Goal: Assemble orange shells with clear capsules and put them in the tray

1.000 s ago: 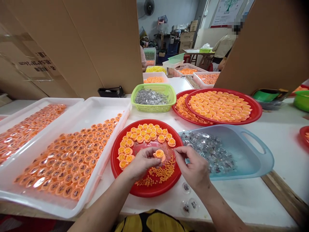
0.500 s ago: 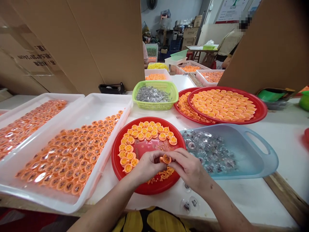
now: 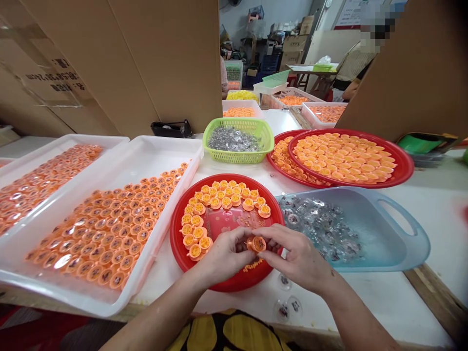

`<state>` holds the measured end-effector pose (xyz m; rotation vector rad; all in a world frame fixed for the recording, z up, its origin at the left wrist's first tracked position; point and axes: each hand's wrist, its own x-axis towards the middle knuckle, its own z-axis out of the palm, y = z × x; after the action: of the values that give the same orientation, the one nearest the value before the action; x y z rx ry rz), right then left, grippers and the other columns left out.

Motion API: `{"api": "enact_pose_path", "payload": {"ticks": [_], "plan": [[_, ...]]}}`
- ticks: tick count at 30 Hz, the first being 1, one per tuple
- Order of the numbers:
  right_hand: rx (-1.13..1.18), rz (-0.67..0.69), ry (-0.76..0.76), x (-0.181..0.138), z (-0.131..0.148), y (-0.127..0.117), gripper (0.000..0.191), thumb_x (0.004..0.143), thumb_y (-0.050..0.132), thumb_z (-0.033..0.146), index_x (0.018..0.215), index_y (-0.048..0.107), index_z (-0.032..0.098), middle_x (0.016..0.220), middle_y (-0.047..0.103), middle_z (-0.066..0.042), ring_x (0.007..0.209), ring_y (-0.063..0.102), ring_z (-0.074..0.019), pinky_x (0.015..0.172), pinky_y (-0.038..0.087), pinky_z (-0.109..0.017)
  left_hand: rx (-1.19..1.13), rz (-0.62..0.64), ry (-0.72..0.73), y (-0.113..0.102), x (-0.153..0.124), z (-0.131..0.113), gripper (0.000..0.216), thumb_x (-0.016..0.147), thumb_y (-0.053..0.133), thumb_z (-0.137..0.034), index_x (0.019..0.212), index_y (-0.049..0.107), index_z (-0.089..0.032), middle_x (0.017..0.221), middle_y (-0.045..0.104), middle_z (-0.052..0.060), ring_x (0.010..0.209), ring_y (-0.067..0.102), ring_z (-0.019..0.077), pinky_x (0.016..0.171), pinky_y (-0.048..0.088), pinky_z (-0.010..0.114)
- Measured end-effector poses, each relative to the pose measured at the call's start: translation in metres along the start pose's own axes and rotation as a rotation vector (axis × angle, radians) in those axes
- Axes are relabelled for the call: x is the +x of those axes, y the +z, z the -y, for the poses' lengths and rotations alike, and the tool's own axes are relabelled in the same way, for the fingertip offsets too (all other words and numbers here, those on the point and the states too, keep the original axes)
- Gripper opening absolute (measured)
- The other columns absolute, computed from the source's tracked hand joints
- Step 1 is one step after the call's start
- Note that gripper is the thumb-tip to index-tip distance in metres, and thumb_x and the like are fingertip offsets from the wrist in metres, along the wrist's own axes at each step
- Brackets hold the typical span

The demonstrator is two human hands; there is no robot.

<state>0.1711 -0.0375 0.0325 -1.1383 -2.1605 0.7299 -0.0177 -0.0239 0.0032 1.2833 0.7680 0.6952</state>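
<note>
A small orange toy cup (image 3: 259,243) with a dark print on its top is held between both hands, above the near part of a red round tray (image 3: 183,261). My left hand (image 3: 228,253) pinches it from the left, my right hand (image 3: 292,248) from the right. Around the tray's far and left side stand orange cups with yellow filling (image 3: 226,202). Loose small yellow-orange beads (image 3: 253,265) lie in the tray below the fingers. Near my right wrist, several clear round discs with dark prints (image 3: 294,305) lie on the white table.
White trays (image 3: 146,146) with rows of printed orange cups stand left. A green basket (image 3: 237,156) of clear pieces sits behind the red tray. Right are a blue tray (image 3: 383,243) of clear discs and stacked red trays (image 3: 405,165) of cups. Cardboard panels (image 3: 175,58) flank the table; a person sits beyond.
Both hands have shifted slightly right with the cup, whose printed top now shows more fully. The whole view has moved slightly.
</note>
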Motion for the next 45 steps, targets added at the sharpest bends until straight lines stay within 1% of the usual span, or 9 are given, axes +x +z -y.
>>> {"api": "enact_pose_path", "payload": {"ticks": [7,11,19,24,28,31,38,42,45], "plan": [[-0.077,-0.024,-0.025,-0.002,-0.005,0.005,0.019,0.086,0.056,0.017,0.104,0.061,0.019,0.088,0.067,-0.003,0.077,0.063,-0.0155,0.07,0.051,-0.028,0.045,-0.111,-0.025,0.007,0.0,0.005,0.033,0.076,0.062,-0.018,0.108,0.054,-0.014,0.097,0.065,0.007,0.082,0.061,0.0159,0.07,0.049,0.027],[-0.109,-0.086,-0.009,-0.004,-0.01,0.012,0.017,0.087,0.054,0.019,0.103,0.061,0.02,0.088,0.07,-0.003,0.076,0.066,-0.016,0.069,0.054,-0.028,0.133,-0.143,-0.052,0.009,0.0,0.007,0.033,0.075,0.061,-0.019,0.108,0.056,-0.015,0.091,0.066,0.005,0.071,0.06,0.0133,0.064,0.047,0.025],[-0.149,-0.019,-0.056,-0.013,-0.014,0.011,0.031,0.088,0.05,0.015,0.118,0.055,0.021,0.104,0.068,-0.006,0.091,0.065,-0.0189,0.077,0.054,-0.032,0.067,-0.115,-0.044,0.01,-0.001,0.007,0.027,0.076,0.061,-0.018,0.103,0.06,-0.015,0.09,0.066,0.005,0.074,0.06,0.0143,0.067,0.048,0.026],[-0.123,0.003,0.008,-0.01,-0.007,0.003,0.021,0.088,0.053,0.018,0.107,0.061,0.021,0.091,0.064,-0.005,0.082,0.061,-0.0179,0.072,0.05,-0.031,0.047,-0.124,-0.064,0.011,-0.002,0.001,0.024,0.073,0.063,-0.016,0.097,0.06,-0.014,0.082,0.064,0.003,0.069,0.059,0.0123,0.065,0.047,0.024],[0.003,-0.009,0.148,-0.007,-0.006,0.001,0.011,0.082,0.063,0.022,0.093,0.066,0.021,0.076,0.062,0.0,0.066,0.058,-0.0134,0.06,0.046,-0.026,-0.048,-0.094,-0.108,0.011,-0.003,-0.003,0.022,0.075,0.064,-0.018,0.096,0.059,-0.013,0.084,0.065,0.004,0.068,0.06,0.0121,0.064,0.048,0.025],[0.068,-0.009,0.215,-0.008,-0.007,0.004,0.008,0.08,0.065,0.022,0.088,0.067,0.021,0.073,0.062,0.002,0.062,0.057,-0.0123,0.056,0.045,-0.024,0.013,-0.104,-0.09,0.012,-0.004,-0.003,0.02,0.076,0.063,-0.018,0.095,0.061,-0.013,0.084,0.065,0.004,0.068,0.06,0.0124,0.063,0.047,0.024],[0.068,-0.115,0.161,-0.011,-0.005,0.012,0.026,0.079,0.061,0.016,0.104,0.061,0.023,0.087,0.067,0.0,0.071,0.063,-0.0137,0.067,0.052,-0.026,0.115,-0.093,0.003,0.008,-0.003,0.002,0.02,0.077,0.06,-0.016,0.097,0.063,-0.014,0.086,0.065,0.003,0.072,0.058,0.0123,0.065,0.045,0.022],[0.053,-0.119,0.195,-0.011,0.001,0.014,0.023,0.08,0.058,0.015,0.102,0.062,0.024,0.085,0.068,0.001,0.072,0.064,-0.0145,0.067,0.051,-0.027,0.101,-0.143,-0.017,0.009,-0.002,0.008,0.024,0.076,0.061,-0.018,0.1,0.061,-0.014,0.084,0.066,0.004,0.069,0.058,0.0124,0.063,0.046,0.023],[0.069,-0.096,0.286,-0.011,0.004,0.015,0.022,0.079,0.062,0.02,0.101,0.063,0.025,0.072,0.066,0.004,0.06,0.061,-0.0136,0.058,0.049,-0.026,0.167,-0.19,-0.017,0.013,-0.002,0.01,0.025,0.075,0.062,-0.018,0.1,0.063,-0.013,0.085,0.067,0.004,0.07,0.059,0.0134,0.064,0.046,0.024]]}}
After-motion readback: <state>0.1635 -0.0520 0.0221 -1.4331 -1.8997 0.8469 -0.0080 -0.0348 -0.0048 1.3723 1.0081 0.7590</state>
